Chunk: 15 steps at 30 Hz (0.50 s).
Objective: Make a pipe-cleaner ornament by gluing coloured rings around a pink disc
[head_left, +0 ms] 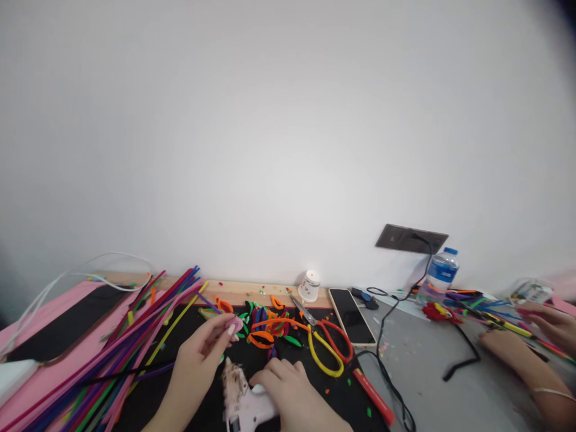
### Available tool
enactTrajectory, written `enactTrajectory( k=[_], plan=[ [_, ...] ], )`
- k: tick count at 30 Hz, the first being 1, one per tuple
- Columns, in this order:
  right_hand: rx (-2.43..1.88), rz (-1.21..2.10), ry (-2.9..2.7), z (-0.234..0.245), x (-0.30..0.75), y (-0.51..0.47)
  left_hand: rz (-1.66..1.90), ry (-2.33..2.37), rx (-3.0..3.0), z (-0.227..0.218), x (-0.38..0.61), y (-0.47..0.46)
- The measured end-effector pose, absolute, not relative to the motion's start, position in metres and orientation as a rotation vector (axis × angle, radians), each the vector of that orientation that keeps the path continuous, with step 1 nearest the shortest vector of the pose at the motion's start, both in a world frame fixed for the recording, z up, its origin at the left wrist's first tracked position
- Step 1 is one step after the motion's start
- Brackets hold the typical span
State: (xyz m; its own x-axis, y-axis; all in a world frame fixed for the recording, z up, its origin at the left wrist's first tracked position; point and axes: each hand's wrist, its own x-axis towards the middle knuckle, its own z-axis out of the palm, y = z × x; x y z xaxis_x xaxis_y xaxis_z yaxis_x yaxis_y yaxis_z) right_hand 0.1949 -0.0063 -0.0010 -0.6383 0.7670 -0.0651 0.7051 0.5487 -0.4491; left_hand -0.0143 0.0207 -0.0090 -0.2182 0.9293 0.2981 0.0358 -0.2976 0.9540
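My left hand [202, 348] pinches the fuzzy pink chenille piece [234, 325] at twelve o'clock from the hot glue gun [247, 405] that my right hand [292, 387] grasps, and I expect the fluff to be light, soft, easily crushed, best held by its edge.

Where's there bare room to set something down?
Mostly bare grey tabletop lies between the looping black cable and bent black fuzzy stick. A smaller, scrap-flecked stretch of black mat sits between the right hand and slim red bar. Crowded: long multicoloured fuzzy stems at left; small bright fuzzy loops and red-and-yellow-handled scissors ahead.
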Motion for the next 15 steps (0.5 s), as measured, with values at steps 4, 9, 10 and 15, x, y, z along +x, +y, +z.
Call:
enactTrajectory(
  k=[4, 9, 10, 15],
  plan=[
    [-1.306, 0.641, -2.699, 0.003, 0.191, -0.006, 1.625, 1.189, 1.258, -0.006, -0.013, 0.022],
    [-1.276, 0.642, -2.658, 0.011, 0.191, -0.010, 1.759, 1.208, 1.092, -0.002, -0.020, 0.027],
    [-1.267, 0.642, -2.605, 0.012, 0.192, -0.011, 1.769, 1.215, 1.067, -0.001, -0.021, 0.028],
    [-1.284, 0.700, -2.155, 0.025, 0.196, -0.017, 1.678, 1.242, 1.001, -0.002, -0.024, 0.029]
  ],
)
